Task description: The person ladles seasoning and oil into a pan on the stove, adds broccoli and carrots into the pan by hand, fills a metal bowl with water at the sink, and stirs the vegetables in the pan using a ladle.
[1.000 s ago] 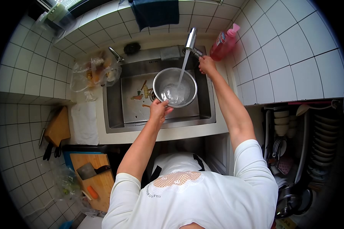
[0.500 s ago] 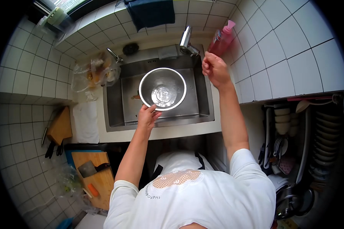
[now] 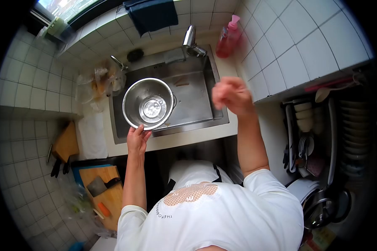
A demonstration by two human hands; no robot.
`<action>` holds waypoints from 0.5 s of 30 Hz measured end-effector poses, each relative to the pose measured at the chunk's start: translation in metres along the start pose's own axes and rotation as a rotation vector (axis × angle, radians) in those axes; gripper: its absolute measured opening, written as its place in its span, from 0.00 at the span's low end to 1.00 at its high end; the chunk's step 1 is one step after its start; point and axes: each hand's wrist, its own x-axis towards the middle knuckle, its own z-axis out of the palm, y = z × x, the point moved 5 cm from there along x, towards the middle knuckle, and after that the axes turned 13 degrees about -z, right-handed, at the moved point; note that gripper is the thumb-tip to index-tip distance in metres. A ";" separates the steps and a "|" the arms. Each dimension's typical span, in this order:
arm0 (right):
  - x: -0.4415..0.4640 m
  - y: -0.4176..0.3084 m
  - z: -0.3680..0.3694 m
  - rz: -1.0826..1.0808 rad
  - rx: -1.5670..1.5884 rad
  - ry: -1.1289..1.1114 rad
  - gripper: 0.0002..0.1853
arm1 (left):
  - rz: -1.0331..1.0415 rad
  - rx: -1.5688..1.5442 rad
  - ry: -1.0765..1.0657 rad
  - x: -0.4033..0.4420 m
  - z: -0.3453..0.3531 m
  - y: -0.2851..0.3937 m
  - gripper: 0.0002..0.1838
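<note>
Metal bowl (image 3: 132, 119) pinched at rim by left hand (image 3: 137, 141), over sink (image 3: 194, 98)

Nearest: white shirt (image 3: 230, 213), lettering on its front. To the left, a wooden board (image 3: 114, 198) bore 1 cleaver (image 3: 97, 187) and 1 orange carrot (image 3: 104, 209), lying apart. Left hand: thumb and fingers pinched the bowl's near rim. Bowl: open side up, over the left part of the sink; bright highlights on its inner base. Could not tell whether it touched the sink floor. Right hand (image 3: 233, 95): in the air near the sink's right edge, fingers curled inward; motion-blurred, so could not tell whether they were pressed together. Farther: a clear plastic bag (image 3: 98, 85), left of the sink. Farthest: 1 chrome faucet (image 3: 189, 37) at the sink's back edge, 1 pink pump bottle (image 3: 227, 42) to its right, and a dark blue towel (image 3: 151, 16) hanging behind.
</note>
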 end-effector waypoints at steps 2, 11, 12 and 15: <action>-0.006 -0.044 0.016 -0.394 0.959 -0.223 0.12 | -0.003 0.006 -0.015 -0.005 -0.005 0.000 0.08; -0.081 0.057 0.057 0.501 -0.133 0.049 0.16 | -0.054 0.096 -0.072 -0.022 -0.022 -0.004 0.08; -0.088 0.026 0.062 0.389 0.021 0.015 0.15 | -0.057 0.097 -0.086 -0.024 -0.021 -0.004 0.08; -0.114 0.023 0.043 0.339 0.140 0.098 0.15 | -0.066 0.123 -0.137 -0.026 -0.019 -0.007 0.07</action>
